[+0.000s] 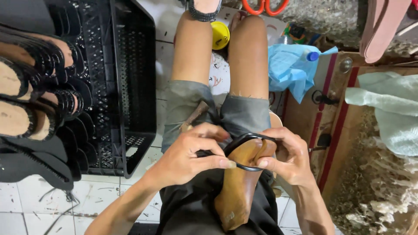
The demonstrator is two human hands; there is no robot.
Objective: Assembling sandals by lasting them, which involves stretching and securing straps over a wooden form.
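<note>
A brown wooden shoe last (238, 182) lies on my lap, toe pointing away from me. A thin black strap loop (245, 138) arches over its front end. My left hand (191, 152) pinches the strap on the left side, thumb and fingers closed on it. My right hand (289, 154) grips the strap's right side and presses against the last. A hammer handle (195, 116) pokes out between my thighs, just beyond my left hand.
A black plastic crate (130, 87) at left holds several black strappy sandals on lasts (30, 87). A blue plastic bag with a bottle (291, 65), a yellow lid (220, 35), orange scissors (263, 6) and a wooden box with pale cloth (383, 109) lie around.
</note>
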